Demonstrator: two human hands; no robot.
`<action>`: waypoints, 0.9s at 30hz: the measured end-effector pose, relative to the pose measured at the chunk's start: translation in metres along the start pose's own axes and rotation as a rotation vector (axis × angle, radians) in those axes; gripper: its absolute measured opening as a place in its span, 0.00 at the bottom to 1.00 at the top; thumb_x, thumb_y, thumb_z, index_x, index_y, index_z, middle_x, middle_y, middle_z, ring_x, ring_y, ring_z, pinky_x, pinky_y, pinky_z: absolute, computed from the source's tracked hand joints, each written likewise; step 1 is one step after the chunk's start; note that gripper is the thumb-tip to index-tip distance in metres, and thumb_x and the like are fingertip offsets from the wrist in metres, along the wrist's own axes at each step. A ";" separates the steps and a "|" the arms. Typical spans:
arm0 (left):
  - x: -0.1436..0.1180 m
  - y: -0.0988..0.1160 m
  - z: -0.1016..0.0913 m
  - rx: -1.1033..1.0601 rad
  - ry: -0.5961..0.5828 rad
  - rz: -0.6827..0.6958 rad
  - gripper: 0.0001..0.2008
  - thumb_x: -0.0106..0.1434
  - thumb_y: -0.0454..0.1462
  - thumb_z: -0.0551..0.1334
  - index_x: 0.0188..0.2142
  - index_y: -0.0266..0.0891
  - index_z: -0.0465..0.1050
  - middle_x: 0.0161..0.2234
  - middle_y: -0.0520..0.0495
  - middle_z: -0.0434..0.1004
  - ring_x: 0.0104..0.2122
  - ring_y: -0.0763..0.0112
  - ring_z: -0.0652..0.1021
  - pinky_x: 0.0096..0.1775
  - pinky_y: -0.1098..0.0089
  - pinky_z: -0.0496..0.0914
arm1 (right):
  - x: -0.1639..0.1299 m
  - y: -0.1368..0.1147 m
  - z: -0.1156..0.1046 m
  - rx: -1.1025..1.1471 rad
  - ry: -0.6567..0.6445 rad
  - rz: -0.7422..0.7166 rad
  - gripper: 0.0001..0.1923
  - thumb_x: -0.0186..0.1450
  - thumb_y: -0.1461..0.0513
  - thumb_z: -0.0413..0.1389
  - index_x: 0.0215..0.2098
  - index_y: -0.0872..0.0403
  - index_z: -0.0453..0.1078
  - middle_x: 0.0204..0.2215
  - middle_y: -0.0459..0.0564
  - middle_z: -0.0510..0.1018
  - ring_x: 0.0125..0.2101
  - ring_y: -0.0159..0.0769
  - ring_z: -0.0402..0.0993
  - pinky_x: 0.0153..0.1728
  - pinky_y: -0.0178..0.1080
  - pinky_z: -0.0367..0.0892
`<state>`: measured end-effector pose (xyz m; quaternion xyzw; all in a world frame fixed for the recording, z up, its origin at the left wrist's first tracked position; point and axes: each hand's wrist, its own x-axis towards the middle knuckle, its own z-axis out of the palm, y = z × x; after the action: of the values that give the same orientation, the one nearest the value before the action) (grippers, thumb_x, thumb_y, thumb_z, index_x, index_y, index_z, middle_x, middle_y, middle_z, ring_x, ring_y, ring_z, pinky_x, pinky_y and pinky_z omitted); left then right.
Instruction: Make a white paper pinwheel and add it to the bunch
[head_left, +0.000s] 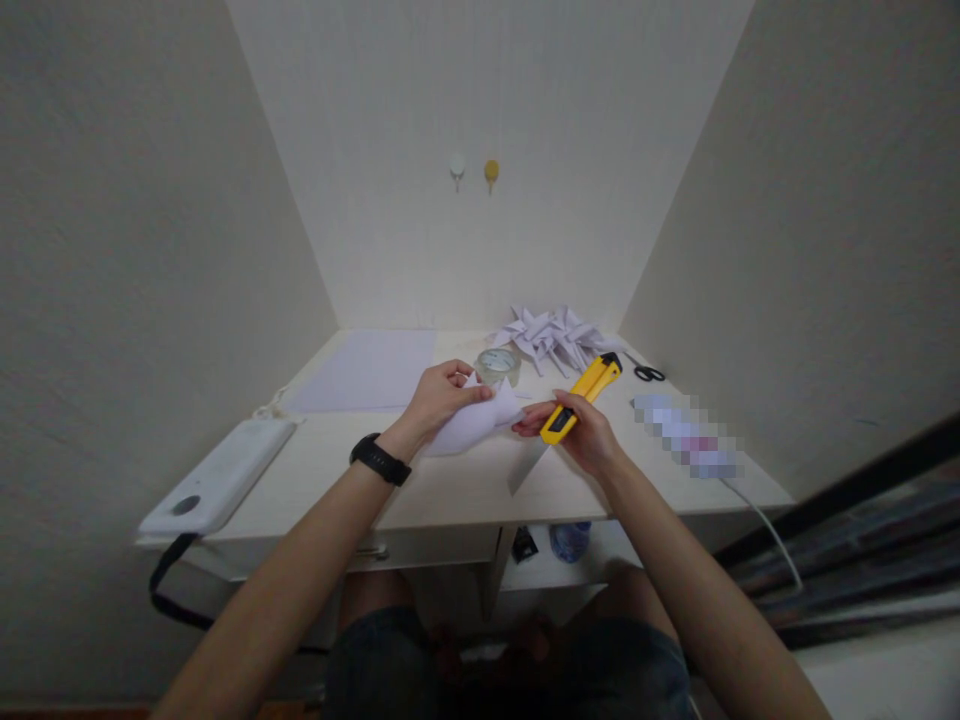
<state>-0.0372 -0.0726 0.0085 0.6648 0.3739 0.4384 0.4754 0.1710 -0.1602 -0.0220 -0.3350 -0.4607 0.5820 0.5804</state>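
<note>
Over the middle of the white desk, my left hand [451,392] pinches a folded sheet of white paper [471,425] whose upper corners point up. A yellow utility knife [583,395] with black parts lies in my right hand [581,430], its blade extended down towards me. The fingertips of that hand reach close to the paper's right end; whether they touch it I cannot tell. Just behind the paper stands a roll of clear tape [498,362]. Several folded paper pinwheels [551,335] are heaped at the back right.
A stack of white paper [367,365] lies at the back left. A white box-like device [221,475] with a black strap sits at the left edge. Black-handled scissors [648,373] and a blurred-out item [686,435] with a cable lie at right. Walls enclose the desk [450,490].
</note>
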 end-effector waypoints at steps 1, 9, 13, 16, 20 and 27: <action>0.002 -0.003 -0.001 -0.066 -0.011 -0.024 0.24 0.38 0.45 0.76 0.31 0.37 0.71 0.22 0.56 0.68 0.22 0.76 0.67 0.26 0.73 0.57 | 0.001 -0.001 -0.001 0.003 0.002 -0.007 0.24 0.59 0.46 0.58 0.28 0.59 0.81 0.29 0.56 0.84 0.34 0.47 0.81 0.45 0.45 0.72; 0.010 -0.016 -0.002 -0.257 -0.115 -0.138 0.24 0.36 0.46 0.77 0.28 0.34 0.73 0.24 0.52 0.73 0.24 0.75 0.70 0.29 0.72 0.63 | 0.012 -0.002 0.000 0.017 0.001 0.039 0.22 0.60 0.49 0.57 0.35 0.60 0.80 0.35 0.60 0.84 0.36 0.48 0.81 0.43 0.45 0.73; 0.019 -0.018 -0.001 -0.264 -0.095 -0.155 0.25 0.40 0.53 0.74 0.25 0.34 0.74 0.22 0.51 0.71 0.22 0.75 0.68 0.26 0.72 0.60 | 0.017 -0.003 0.003 -0.010 0.011 -0.009 0.21 0.59 0.49 0.58 0.33 0.58 0.80 0.40 0.59 0.83 0.35 0.46 0.81 0.36 0.42 0.73; 0.026 -0.019 -0.002 -0.231 -0.103 -0.131 0.25 0.41 0.55 0.73 0.23 0.35 0.73 0.20 0.52 0.70 0.21 0.76 0.66 0.25 0.72 0.58 | 0.021 -0.006 0.006 -0.041 -0.002 -0.057 0.19 0.58 0.48 0.58 0.35 0.54 0.80 0.43 0.56 0.83 0.38 0.46 0.81 0.36 0.41 0.72; 0.027 -0.022 -0.002 -0.140 -0.082 -0.063 0.24 0.44 0.54 0.73 0.22 0.35 0.73 0.21 0.52 0.70 0.23 0.75 0.67 0.26 0.72 0.59 | 0.027 -0.008 0.008 -0.099 -0.107 -0.009 0.21 0.59 0.48 0.57 0.38 0.55 0.80 0.43 0.58 0.82 0.37 0.45 0.80 0.36 0.41 0.72; 0.025 -0.026 -0.008 -0.270 -0.061 -0.102 0.24 0.43 0.54 0.73 0.24 0.35 0.73 0.21 0.52 0.70 0.23 0.76 0.67 0.26 0.72 0.60 | 0.035 -0.005 0.003 -0.160 -0.210 0.068 0.24 0.60 0.47 0.56 0.27 0.58 0.81 0.37 0.61 0.83 0.39 0.48 0.79 0.43 0.45 0.70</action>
<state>-0.0388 -0.0406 -0.0093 0.5880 0.3302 0.4397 0.5933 0.1667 -0.1270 -0.0113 -0.3326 -0.5521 0.5946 0.4806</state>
